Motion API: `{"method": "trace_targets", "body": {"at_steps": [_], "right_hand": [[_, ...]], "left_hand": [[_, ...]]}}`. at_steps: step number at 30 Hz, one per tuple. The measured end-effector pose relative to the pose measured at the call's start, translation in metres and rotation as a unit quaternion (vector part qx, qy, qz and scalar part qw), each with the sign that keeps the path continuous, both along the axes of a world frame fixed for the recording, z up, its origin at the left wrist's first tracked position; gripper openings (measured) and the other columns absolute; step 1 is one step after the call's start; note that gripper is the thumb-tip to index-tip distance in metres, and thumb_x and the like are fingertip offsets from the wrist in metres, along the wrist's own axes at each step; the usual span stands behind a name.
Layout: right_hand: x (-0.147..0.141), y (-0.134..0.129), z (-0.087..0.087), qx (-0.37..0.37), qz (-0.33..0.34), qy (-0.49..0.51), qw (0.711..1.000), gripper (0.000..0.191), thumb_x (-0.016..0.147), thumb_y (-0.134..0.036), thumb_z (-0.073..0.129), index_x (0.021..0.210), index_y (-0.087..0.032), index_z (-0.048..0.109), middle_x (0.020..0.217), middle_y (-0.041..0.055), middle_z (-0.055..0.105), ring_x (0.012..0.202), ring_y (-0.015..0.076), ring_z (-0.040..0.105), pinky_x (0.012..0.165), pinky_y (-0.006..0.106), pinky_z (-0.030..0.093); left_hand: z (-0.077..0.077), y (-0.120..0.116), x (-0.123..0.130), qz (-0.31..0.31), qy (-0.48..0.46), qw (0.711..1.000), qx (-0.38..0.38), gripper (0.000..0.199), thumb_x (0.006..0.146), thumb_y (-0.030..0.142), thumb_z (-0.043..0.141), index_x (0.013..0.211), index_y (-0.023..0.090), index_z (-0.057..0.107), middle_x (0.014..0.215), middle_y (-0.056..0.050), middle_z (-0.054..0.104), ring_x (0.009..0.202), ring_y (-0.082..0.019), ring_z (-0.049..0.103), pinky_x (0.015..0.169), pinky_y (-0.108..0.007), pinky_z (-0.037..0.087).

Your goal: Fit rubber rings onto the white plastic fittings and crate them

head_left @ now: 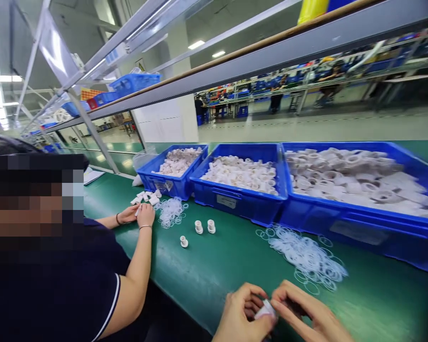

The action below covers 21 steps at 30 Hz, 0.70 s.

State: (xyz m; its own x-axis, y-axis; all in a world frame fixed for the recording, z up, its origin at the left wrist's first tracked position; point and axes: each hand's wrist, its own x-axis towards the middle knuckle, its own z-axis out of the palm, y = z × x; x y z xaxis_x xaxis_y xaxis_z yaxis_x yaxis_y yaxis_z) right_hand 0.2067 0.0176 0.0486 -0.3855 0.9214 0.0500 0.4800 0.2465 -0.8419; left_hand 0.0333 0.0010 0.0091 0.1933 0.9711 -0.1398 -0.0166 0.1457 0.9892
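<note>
My left hand [242, 313] is closed around a small white plastic fitting [266, 309], low in the view near the table's front edge. From the right, my right hand [306, 311] meets it, with thumb and fingertips pinched at the fitting's upper edge. Whatever lies between those fingertips is hidden and slightly blurred. Beyond my hands a loose pile of thin translucent rings [306, 254] lies on the green table [206, 270]. Three white flanged fittings stand farther left: a front one [184, 242], a middle one [198, 227] and a right one [211, 226].
Along the back stand a large blue bin [342, 209], a middle blue bin [235, 202] and a left blue bin [164, 183], all holding white parts. A co-worker [57, 280] sits at left, hands on a white part, beside another ring pile [171, 211]. A shelf rail [235, 57] crosses overhead.
</note>
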Motion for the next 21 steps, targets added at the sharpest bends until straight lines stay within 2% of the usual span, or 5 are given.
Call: {"method": "trace_targets", "body": {"at_steps": [4, 9, 14, 18, 21], "right_hand": [[-0.007, -0.013, 0.015, 0.011, 0.026, -0.019, 0.999, 0.039, 0.1, -0.051, 0.04, 0.082, -0.023, 0.06, 0.08, 0.0012, 0.059, 0.07, 0.0149, 0.055, 0.063, 0.025, 0.044], [-0.003, -0.013, 0.006, 0.009, 0.001, -0.029, 1.0, 0.039, 0.101, -0.052, 0.041, 0.083, -0.023, 0.061, 0.08, 0.0004, 0.058, 0.068, 0.0142, 0.052, 0.06, 0.026, 0.039], [-0.012, -0.004, 0.011, -0.045, -0.018, 0.025, 0.999, 0.031, 0.094, -0.054, 0.056, 0.089, -0.024, 0.062, 0.078, -0.0014, 0.059, 0.07, 0.015, 0.052, 0.06, 0.025, 0.039], [-0.023, 0.0, 0.029, -0.086, 0.036, 0.082, 0.992, 0.027, 0.091, -0.051, 0.062, 0.094, -0.024, 0.066, 0.081, -0.0007, 0.063, 0.072, 0.0158, 0.056, 0.064, 0.026, 0.04], [-0.03, 0.0, 0.036, -0.181, 0.128, 0.196, 0.955, 0.027, 0.094, -0.049, 0.059, 0.092, -0.022, 0.062, 0.076, 0.0005, 0.068, 0.074, 0.0189, 0.064, 0.071, 0.03, 0.044]], "left_hand": [[0.011, -0.001, -0.007, 0.018, 0.039, 0.999, 0.029, 0.029, 0.074, 0.025, 0.074, 0.101, 0.015, 0.067, 0.085, -0.005, 0.07, 0.073, -0.013, 0.063, 0.062, -0.022, 0.048], [0.016, 0.001, -0.015, -0.005, -0.154, 0.988, -0.024, 0.039, 0.077, 0.039, 0.076, 0.099, 0.012, 0.057, 0.087, -0.008, 0.071, 0.066, -0.014, 0.066, 0.055, -0.024, 0.055], [0.014, 0.001, -0.016, -0.034, -0.242, 0.969, -0.04, 0.038, 0.078, 0.037, 0.077, 0.094, 0.013, 0.052, 0.08, -0.007, 0.072, 0.062, -0.014, 0.068, 0.053, -0.023, 0.056], [0.008, 0.003, -0.021, -0.066, -0.323, 0.943, -0.055, 0.042, 0.079, 0.039, 0.077, 0.1, 0.016, 0.048, 0.072, -0.002, 0.069, 0.055, -0.013, 0.066, 0.047, -0.02, 0.054], [0.001, 0.004, -0.027, -0.11, -0.376, 0.916, -0.084, 0.04, 0.082, 0.043, 0.072, 0.1, 0.017, 0.048, 0.068, -0.004, 0.069, 0.047, -0.011, 0.062, 0.039, -0.016, 0.047]]}}
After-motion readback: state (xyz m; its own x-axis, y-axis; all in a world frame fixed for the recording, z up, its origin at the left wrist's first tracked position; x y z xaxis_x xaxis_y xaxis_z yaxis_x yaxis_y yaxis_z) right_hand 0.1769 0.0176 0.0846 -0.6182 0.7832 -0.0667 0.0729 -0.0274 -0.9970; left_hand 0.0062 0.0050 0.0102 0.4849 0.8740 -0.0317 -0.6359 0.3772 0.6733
